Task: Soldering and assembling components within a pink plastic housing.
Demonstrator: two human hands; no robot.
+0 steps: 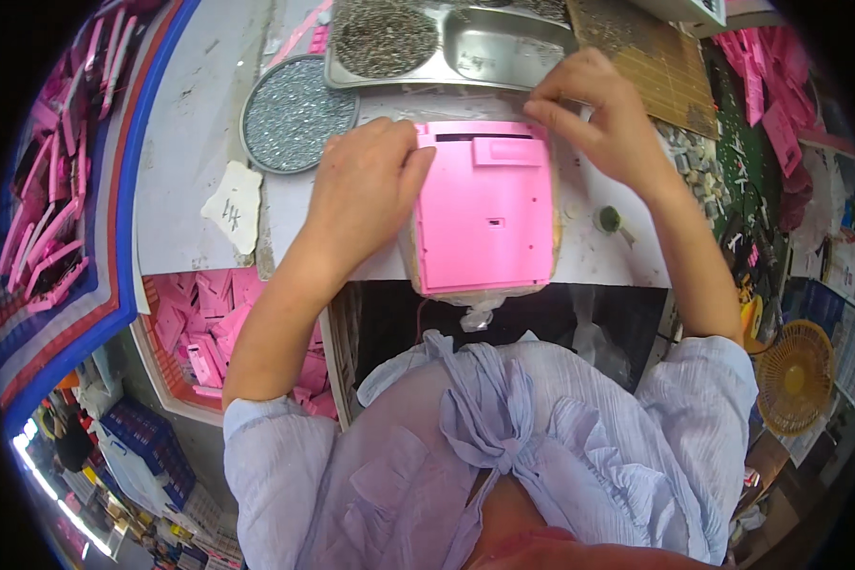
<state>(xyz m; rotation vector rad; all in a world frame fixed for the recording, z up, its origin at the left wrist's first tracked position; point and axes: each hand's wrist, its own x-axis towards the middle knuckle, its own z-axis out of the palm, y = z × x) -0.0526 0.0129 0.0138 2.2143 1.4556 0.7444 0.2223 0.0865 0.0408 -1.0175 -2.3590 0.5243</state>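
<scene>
A flat pink plastic case (489, 214) lies in front of me at the table's near edge, on a padded support wrapped in clear plastic. It has a dark slot along its far side, a raised rectangular tab, and small holes. My left hand (366, 185) is closed on its far left corner, thumb on top and fingers curled over the edge. Just past the far right corner is my right hand (598, 109), its thumb and forefinger in a pinch. Whatever sits between those fingertips is too small to make out.
A round tray of small silvery parts (299, 114) stands left of a steel compartment tray (446, 81) holding small dark screws. Pink parts fill a crate (166, 375) below left and a striped bag (123, 199). At right are brown cardboard (651, 66) and a yellow fan (796, 378).
</scene>
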